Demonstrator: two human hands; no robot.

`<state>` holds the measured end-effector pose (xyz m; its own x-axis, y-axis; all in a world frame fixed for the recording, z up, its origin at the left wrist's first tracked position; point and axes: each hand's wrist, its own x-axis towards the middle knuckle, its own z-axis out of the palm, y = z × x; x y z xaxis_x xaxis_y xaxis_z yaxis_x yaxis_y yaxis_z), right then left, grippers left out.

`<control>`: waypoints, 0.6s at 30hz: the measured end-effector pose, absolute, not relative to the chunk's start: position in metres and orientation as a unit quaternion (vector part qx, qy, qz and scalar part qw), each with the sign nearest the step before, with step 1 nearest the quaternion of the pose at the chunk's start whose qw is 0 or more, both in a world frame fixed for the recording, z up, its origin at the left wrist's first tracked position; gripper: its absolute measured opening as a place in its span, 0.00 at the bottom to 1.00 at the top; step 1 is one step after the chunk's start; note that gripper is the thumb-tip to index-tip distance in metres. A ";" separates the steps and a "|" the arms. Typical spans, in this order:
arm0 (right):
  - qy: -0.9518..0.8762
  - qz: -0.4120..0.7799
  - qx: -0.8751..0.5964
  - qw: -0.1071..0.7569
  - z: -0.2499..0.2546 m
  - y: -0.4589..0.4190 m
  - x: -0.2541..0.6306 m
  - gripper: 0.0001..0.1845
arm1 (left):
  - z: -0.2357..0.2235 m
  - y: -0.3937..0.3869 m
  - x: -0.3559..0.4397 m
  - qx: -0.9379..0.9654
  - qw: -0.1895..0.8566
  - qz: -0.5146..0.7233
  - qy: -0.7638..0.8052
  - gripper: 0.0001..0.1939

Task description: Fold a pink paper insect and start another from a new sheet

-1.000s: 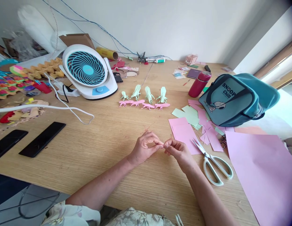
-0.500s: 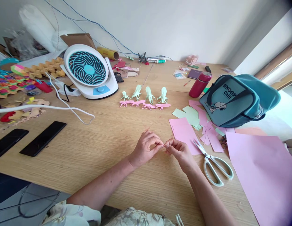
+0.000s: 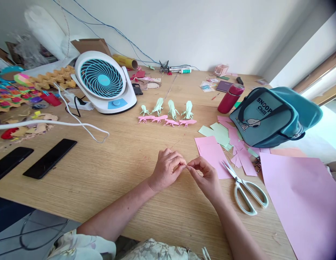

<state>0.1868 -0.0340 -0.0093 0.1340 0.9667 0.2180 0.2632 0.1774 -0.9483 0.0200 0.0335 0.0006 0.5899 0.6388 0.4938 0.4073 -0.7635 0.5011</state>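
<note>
Over the wooden table [image 3: 124, 159], my left hand [image 3: 168, 169] is closed, thumb and forefinger pinched together. Its fingertips meet those of my right hand [image 3: 207, 176], which is pinched too. Whatever lies between them is tiny and mostly hidden; I cannot make it out. Beyond my hands stand folded green paper insects [image 3: 172, 109], several in a row, with folded pink paper insects [image 3: 171, 122] in front of them. Pink paper sheets [image 3: 208, 151] lie just past my right hand. Scissors with white handles [image 3: 245, 191] rest to its right, blades touching the sheets.
A teal bag [image 3: 273, 115] and a red flask [image 3: 230, 98] stand at the right, near green paper pieces [image 3: 218, 133]. One large pink sheet [image 3: 300, 195] covers the right edge. Leftward are a fan [image 3: 103, 81], a white cable [image 3: 83, 124] and two phones [image 3: 50, 159].
My right hand has shifted slightly up and left, its fingers more drawn together. The left hand has barely moved, and both stay pinched. Things on the table lie as before.
</note>
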 end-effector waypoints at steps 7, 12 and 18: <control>-0.648 0.205 -0.555 0.479 -0.003 -0.037 0.182 0.08 | 0.000 0.032 0.019 0.883 0.156 0.334 0.291 0.05; -0.670 0.183 -0.543 0.472 -0.006 -0.038 0.180 0.07 | -0.002 0.030 0.020 0.881 0.175 0.329 0.292 0.04; -0.627 0.218 -0.558 0.498 -0.006 -0.038 0.181 0.03 | -0.003 0.030 0.023 0.846 0.257 0.352 0.307 0.05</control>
